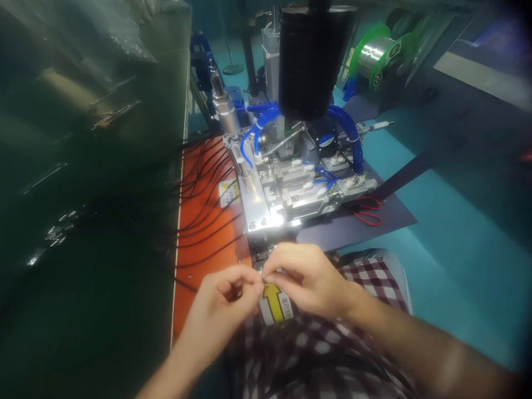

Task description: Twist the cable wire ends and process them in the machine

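My left hand (228, 296) and my right hand (305, 277) meet in front of me, thumbs and forefingers pinched and their tips nearly touching. Whatever lies between the fingertips is too small to make out. Just below them is a white label (272, 305) with a yellow arrow and printed characters. Beyond the hands stands a metal machine fixture (291, 188) with cylinders, brackets and blue air tubes (266, 119). Its near end is close to my right hand.
An orange panel (208, 216) crossed by several black cables lies left of the fixture, with a warning label (230, 193) on it. A black cylinder (311, 61) hangs over the fixture. Behind it on the right are a green-rimmed wire spool (374, 52) and red wire (369, 213).
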`<state>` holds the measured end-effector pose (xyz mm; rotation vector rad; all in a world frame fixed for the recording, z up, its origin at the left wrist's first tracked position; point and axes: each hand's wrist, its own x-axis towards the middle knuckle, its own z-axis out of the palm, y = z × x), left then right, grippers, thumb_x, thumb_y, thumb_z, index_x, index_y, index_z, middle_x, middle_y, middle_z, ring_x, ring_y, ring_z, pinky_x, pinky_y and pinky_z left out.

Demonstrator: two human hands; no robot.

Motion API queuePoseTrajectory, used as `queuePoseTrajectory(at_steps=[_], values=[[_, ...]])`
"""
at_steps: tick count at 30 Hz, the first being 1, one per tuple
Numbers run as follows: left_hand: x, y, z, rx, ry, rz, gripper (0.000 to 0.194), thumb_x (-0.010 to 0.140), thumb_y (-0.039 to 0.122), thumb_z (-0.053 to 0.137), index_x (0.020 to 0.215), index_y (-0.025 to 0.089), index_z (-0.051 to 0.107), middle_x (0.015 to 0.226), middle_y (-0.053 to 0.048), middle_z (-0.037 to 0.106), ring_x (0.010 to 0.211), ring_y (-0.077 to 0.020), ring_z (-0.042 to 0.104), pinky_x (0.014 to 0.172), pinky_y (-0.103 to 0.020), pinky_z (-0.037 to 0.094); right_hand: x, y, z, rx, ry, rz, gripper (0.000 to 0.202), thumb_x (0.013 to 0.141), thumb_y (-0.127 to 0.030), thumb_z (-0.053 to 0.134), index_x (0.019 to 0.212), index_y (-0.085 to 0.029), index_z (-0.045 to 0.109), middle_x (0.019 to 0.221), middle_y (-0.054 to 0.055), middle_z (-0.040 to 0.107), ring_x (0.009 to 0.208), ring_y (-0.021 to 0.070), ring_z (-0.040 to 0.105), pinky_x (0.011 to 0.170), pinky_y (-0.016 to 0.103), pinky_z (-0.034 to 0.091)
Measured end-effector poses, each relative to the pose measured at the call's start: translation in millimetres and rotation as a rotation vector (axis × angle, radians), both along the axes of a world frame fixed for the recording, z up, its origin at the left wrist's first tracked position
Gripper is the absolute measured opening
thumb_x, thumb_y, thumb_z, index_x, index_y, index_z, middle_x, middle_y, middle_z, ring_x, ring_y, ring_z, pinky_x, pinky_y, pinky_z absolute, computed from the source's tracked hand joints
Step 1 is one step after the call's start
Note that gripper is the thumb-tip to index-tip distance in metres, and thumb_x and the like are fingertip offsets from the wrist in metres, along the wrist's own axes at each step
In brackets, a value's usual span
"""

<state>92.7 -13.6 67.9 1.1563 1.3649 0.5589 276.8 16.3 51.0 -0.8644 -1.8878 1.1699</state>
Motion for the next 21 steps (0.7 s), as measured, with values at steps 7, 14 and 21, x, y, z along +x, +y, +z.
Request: queuePoseTrajectory(at_steps=[7,14,21], values=[[9,-5,-1.4,0.071,-0.031,0.133,0.023,0.08,0.037,0.062,0.073,0.016,0.062,0.058,0.004,0.046,0.051,-0.0078,0.04,0.048,-0.017,0.038,-8,-20,-5.1,-0.48,0.075,-0.277,0.009,0.082,-0.022,0.058,0.081,-0.017,0.065,0.062,-0.002,0.057,0.052,0.0105,0.047,0.047,0.023,0.037],[10,-6,-5.1,0.106,-0.008,0.134,0.022,0.081,0.037,0.06,0.073,0.017,0.061,0.063,0.001,0.052,0.055,-0.0106,0.045,0.051,-0.02,0.041,-13,-18,0.7,-0.691,0.148,-0.258,0.009,0.079,-0.021,0.06,0.071,-0.016,0.061,0.058,-0.004,0.051,0.043,0.0057,0.038,0.039,0.019,0.031],[14,-9,-4.2,0.2,0.052,0.194,0.018,0.079,0.034,0.061,0.075,0.017,0.063,0.06,0.003,0.051,0.052,-0.0094,0.044,0.047,-0.017,0.036,-17,-17,3.2,-0.759,0.265,-0.267,0.007,0.074,-0.019,0.064,0.069,-0.017,0.062,0.044,-0.009,0.043,0.036,0.0044,0.033,0.033,0.018,0.024]])
